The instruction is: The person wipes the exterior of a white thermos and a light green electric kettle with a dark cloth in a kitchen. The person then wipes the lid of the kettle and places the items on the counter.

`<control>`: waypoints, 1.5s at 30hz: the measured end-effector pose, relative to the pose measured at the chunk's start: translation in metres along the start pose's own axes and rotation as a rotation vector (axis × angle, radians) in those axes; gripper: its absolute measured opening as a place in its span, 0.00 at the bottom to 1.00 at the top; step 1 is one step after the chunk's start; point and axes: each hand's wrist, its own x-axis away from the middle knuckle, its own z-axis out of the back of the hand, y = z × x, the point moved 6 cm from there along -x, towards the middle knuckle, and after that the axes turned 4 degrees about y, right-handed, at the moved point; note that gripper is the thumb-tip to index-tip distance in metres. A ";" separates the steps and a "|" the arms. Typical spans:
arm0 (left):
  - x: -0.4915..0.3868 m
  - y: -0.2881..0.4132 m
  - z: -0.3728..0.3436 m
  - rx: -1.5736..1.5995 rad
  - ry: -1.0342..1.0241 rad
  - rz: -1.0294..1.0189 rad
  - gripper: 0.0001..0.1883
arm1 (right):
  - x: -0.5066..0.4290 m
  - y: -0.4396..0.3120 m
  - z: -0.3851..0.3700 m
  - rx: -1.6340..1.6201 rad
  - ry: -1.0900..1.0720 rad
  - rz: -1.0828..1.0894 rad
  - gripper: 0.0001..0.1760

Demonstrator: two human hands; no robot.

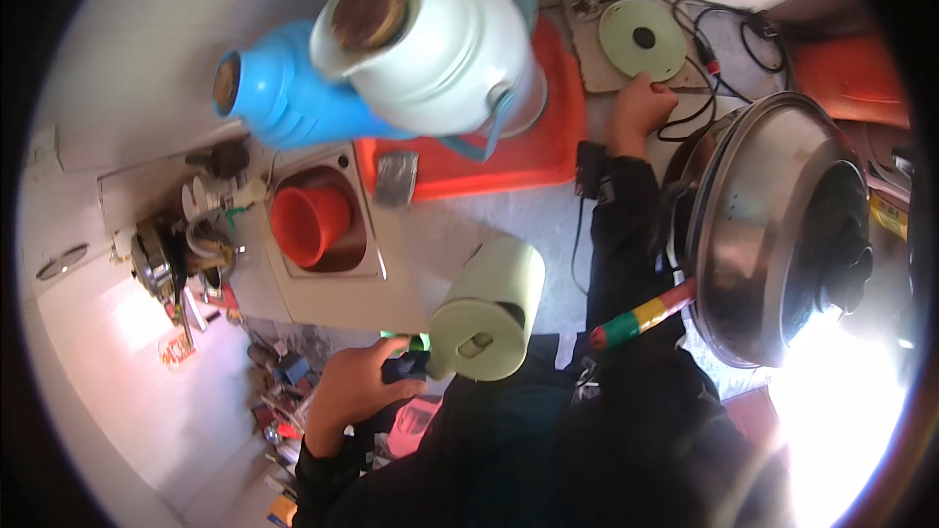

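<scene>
A pale green electric kettle (pixel 506 286) stands on the grey countertop (pixel 440 249) in front of me, its lid facing up towards the camera. My left hand (pixel 356 385) is held beside the kettle's spout with thumb and fingers apart, nothing between them. Further back, my right hand (pixel 640 114) grips the near edge of a round, pale green kettle base (pixel 623 33) with a black connector at its centre. That base rests on a thin board (pixel 587 62) by the wall. Close to my right forearm is a black adapter (pixel 590 169) with a cord.
White (pixel 447 51) and blue (pixel 293 88) thermos flasks with cork stoppers stand around a red tray (pixel 561 139). A foil packet (pixel 396 177) touches its edge. On the left, a sink (pixel 359 257) holds a red bucket (pixel 304 227). A lidded steel pan (pixel 770 235) and black cables (pixel 704 29) are at right.
</scene>
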 end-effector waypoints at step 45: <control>-0.012 -0.141 -0.078 0.624 0.552 0.073 0.24 | 0.108 -0.011 0.108 -0.400 -0.476 -0.245 0.10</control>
